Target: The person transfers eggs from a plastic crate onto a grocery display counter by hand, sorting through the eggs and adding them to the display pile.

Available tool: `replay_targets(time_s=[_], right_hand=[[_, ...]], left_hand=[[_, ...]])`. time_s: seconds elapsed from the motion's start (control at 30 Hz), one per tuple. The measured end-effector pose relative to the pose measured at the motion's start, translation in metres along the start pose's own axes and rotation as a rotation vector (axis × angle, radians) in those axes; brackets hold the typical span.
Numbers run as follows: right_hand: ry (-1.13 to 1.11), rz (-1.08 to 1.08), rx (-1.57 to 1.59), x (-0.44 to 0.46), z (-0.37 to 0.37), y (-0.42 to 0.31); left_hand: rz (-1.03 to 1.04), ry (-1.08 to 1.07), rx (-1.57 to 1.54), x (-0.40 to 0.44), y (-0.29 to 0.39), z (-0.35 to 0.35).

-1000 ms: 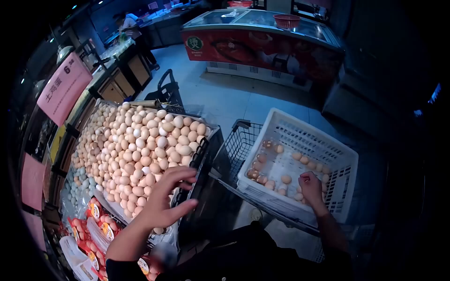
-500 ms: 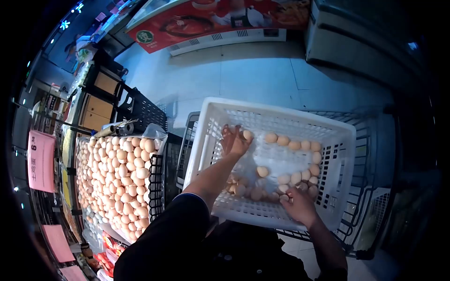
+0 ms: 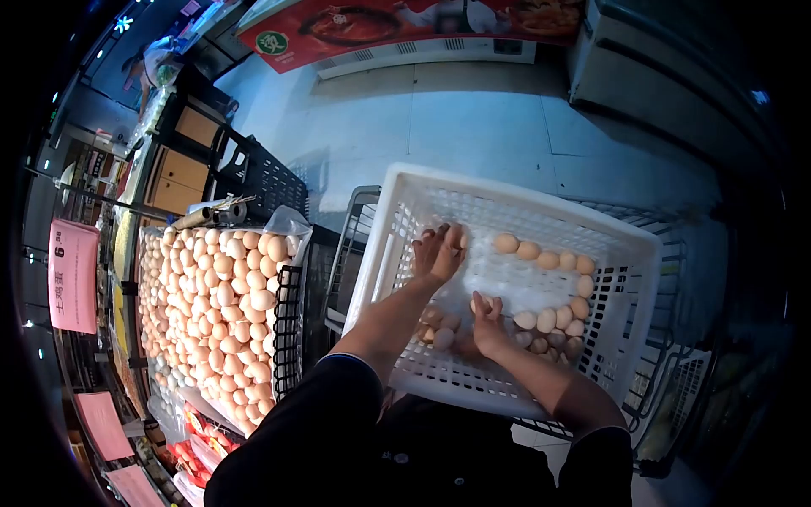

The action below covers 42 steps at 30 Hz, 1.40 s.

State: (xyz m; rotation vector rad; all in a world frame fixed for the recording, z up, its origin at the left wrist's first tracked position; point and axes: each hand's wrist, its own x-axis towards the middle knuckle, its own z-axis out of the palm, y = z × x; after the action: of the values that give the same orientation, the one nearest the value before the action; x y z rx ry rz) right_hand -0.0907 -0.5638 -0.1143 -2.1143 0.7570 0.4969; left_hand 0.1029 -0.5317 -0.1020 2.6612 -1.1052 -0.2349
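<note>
A white perforated plastic crate (image 3: 515, 188) holds brown eggs. Inside it, at the far left, my left hand (image 3: 438, 253) is closed around an egg (image 3: 459, 234), partly hidden by the fingers. Near the middle of the crate, my right hand (image 3: 490, 329) pinches another egg (image 3: 478, 306) between thumb and fingers. A row of eggs (image 3: 547, 258) runs along the far side and bends down the right side. More eggs cluster at the near right (image 3: 553, 338) and near left (image 3: 441, 336), partly behind my right forearm.
The crate rests on a wire shopping cart (image 3: 667, 338). To the left is a big heap of eggs (image 3: 224, 313) in a black-edged display bin, with pink price signs (image 3: 74, 275) beyond. A black basket (image 3: 263, 177), a red-panelled freezer (image 3: 380, 29) and a distant person (image 3: 156, 68) are further off.
My right hand has moved left from the near-right eggs to the lone egg in the middle and closed on it. My left hand stays at the far left with its egg. The view has shifted slightly.
</note>
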Motion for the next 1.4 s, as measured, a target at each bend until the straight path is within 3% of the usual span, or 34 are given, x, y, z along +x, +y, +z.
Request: replay_targets(time_s=[0.13,0.27,0.33,0.43,0.5,0.6,0.77,0.87,0.97,1.07,1.2,1.27,1.33,1.37,1.4], right_hand=[[-0.102,-0.019,-0.019,-0.001,-0.016,-0.006],[0.0,0.036,-0.1,-0.015,-0.006,-0.029],[0.062,-0.066,-0.131,-0.006,0.007,-0.025],[-0.072,-0.231,-0.271,-0.019,-0.03,-0.027],[-0.163,-0.099,-0.215,-0.017,-0.043,-0.033],[-0.029,0.103,0.021,0.0,-0.006,-0.011],[0.109,0.249,0.154,-0.009,0.006,-0.044],[0.243,0.213,0.033,-0.004,0.022,-0.042],[0.178,0.07,-0.01,-0.009,0.011,-0.036],[0.2,0.051,-0.005,-0.009,0.004,-0.035],[0.263,-0.008,0.035,0.003,0.024,-0.018],[0.295,0.078,0.027,0.004,0.031,-0.026],[0.348,0.139,0.001,0.013,0.053,-0.023],[0.312,0.179,0.048,0.01,0.044,-0.028],[0.285,0.069,-0.028,0.004,0.033,-0.031]], left_hand=[[0.253,0.28,0.116,-0.024,-0.026,0.016],[0.259,0.098,0.254,-0.029,-0.03,0.017],[0.302,0.09,0.271,-0.031,-0.028,0.013],[0.268,-0.029,0.273,-0.025,-0.025,0.0],[0.237,-0.095,0.275,-0.026,-0.024,-0.003],[0.223,-0.185,0.311,-0.035,-0.017,-0.011],[0.203,-0.213,0.211,-0.02,-0.023,-0.009],[0.171,-0.262,0.174,-0.015,-0.023,-0.013],[0.289,0.058,0.121,-0.021,-0.037,0.015],[-0.016,-0.03,-0.132,0.002,-0.011,0.017],[-0.548,-0.333,-1.391,0.004,0.037,-0.037],[-0.573,-0.673,-1.831,-0.003,0.055,-0.072],[-0.522,-0.839,-2.151,-0.019,0.08,-0.118],[-0.354,-0.857,-2.247,-0.029,0.089,-0.134],[-0.318,-0.877,-2.318,-0.037,0.093,-0.146]])
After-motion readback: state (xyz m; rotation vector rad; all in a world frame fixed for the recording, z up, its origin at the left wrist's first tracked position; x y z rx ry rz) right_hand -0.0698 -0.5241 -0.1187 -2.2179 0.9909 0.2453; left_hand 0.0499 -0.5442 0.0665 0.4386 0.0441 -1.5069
